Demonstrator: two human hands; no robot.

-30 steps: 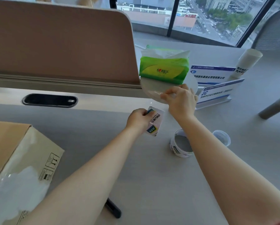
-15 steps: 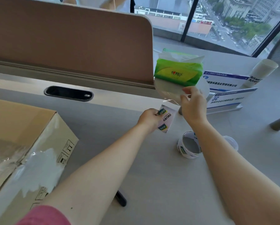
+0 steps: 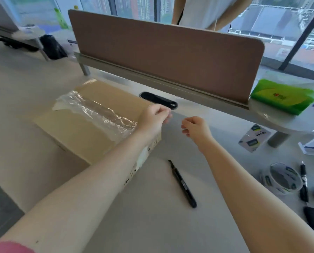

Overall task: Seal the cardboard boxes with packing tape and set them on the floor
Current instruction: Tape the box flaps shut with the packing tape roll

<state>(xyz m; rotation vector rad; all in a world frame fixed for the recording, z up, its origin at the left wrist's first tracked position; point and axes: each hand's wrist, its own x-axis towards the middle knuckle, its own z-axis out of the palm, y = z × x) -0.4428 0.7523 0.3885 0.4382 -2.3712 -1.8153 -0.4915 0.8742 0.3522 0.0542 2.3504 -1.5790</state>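
Left hand point(image 3: 155, 118) curled over the near right corner of the cardboard box point(image 3: 90, 123), right hand point(image 3: 195, 129) curled beside it, contents of both impossible to tell. Box flat on the bench point(image 3: 152, 216), crinkled clear tape point(image 3: 97, 111) along its top seam. Tape roll point(image 3: 282, 178) well right.

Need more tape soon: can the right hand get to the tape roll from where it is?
Probably yes. The tape roll lies in the open on the desk, to the right of the right hand and nearer the person. Only a marker lies against its far side, nothing over it.
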